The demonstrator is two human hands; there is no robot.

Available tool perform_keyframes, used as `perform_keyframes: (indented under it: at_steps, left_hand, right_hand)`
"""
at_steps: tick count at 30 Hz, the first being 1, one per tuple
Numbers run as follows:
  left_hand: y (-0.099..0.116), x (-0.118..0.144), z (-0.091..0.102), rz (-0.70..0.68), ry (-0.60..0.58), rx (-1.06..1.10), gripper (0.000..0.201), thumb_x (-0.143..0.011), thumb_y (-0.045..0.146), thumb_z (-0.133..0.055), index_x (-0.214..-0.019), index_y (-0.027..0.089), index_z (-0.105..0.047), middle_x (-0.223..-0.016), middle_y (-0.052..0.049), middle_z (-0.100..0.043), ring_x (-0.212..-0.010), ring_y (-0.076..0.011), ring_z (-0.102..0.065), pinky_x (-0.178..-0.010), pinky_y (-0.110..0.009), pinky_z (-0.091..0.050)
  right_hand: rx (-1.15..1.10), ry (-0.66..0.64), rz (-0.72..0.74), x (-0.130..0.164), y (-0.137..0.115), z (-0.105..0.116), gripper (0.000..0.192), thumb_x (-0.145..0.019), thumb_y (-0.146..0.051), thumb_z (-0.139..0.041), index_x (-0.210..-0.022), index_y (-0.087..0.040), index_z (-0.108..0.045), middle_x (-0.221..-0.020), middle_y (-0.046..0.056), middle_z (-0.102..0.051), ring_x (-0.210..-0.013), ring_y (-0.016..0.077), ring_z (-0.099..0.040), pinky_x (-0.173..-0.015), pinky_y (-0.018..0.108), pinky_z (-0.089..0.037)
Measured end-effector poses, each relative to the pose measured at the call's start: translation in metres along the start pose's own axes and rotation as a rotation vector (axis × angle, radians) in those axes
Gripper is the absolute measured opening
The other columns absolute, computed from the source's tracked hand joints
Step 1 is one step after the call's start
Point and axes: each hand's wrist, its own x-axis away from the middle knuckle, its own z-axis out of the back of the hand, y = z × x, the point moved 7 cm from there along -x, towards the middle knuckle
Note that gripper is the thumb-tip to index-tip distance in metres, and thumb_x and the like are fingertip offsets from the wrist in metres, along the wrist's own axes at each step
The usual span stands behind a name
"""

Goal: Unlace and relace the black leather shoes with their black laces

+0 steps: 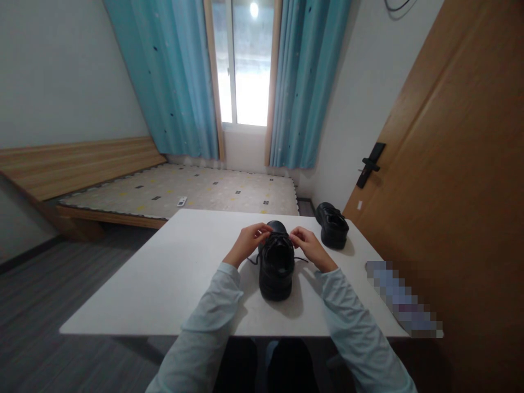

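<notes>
Shoelaces were what we had pinched, one strand in each of our hands, so the black lace-up shoe (277, 266) sat square in front of us near the middle of the white desk (164, 284), heel toward us and toe pointing at the window. That way the eyelets faced up and both sides were easy to reach. Our left hand (249, 243) was closed on the lace on its side of the tongue, and our right hand (309, 246) was closed on the lace on the other side, with a loose end trailing out onto the desk. Hands were apart, shoe between them.

The second black shoe (332, 224) sat well apart at the far right corner of the desk, out of the way.

Room-wise: plain white desktop, wooden bed (176, 191) with a patterned mat behind it, a small remote (182, 201) lying on that mat, teal curtains (180, 82) either side of a bright window (241, 65), wooden door (450, 180) on the right, grey plank floor (49, 305).
</notes>
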Motion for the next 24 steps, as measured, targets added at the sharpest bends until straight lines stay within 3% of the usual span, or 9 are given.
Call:
perform_keyframes:
  at_steps: [6, 19, 24]
  left_hand:
    - [0.0023, 0.0006, 0.0015, -0.072, 0.023, -0.039, 0.016, -0.079, 0.028, -0.059, -0.088, 0.020, -0.070, -0.087, -0.005, -0.067, -0.079, -0.0156, -0.061, -0.068, -0.027, -0.053]
    - [0.0010, -0.0011, -0.0048, -0.089, -0.048, -0.074, 0.019, -0.081, 0.019, -0.056, -0.093, 0.022, -0.072, -0.095, -0.007, -0.062, -0.090, -0.0180, -0.060, -0.079, -0.029, -0.051]
    - [0.0004, -0.0002, -0.0063, -0.067, -0.073, -0.091, 0.021, -0.082, 0.019, -0.054, -0.096, 0.021, -0.070, -0.097, -0.006, -0.061, -0.093, -0.0178, -0.059, -0.083, -0.030, -0.050]
  right_hand:
    - [-0.012, 0.003, -0.049, 0.0009, 0.0031, -0.0016, 0.027, -0.074, -0.042, -0.062, -0.080, -0.016, -0.057, -0.056, -0.004, -0.051, -0.048, 0.0103, -0.047, -0.046, 0.023, -0.036]
    - [-0.024, 0.045, -0.082, -0.0043, 0.0091, -0.0061, 0.028, -0.072, -0.044, -0.062, -0.072, -0.016, -0.057, -0.066, 0.000, -0.056, -0.061, 0.0135, -0.052, -0.056, 0.027, -0.043]
    - [0.012, 0.138, -0.031, -0.0069, 0.0078, -0.0017, 0.026, -0.072, -0.043, -0.060, -0.068, -0.017, -0.055, -0.065, 0.001, -0.056, -0.061, 0.0146, -0.050, -0.057, 0.028, -0.042]
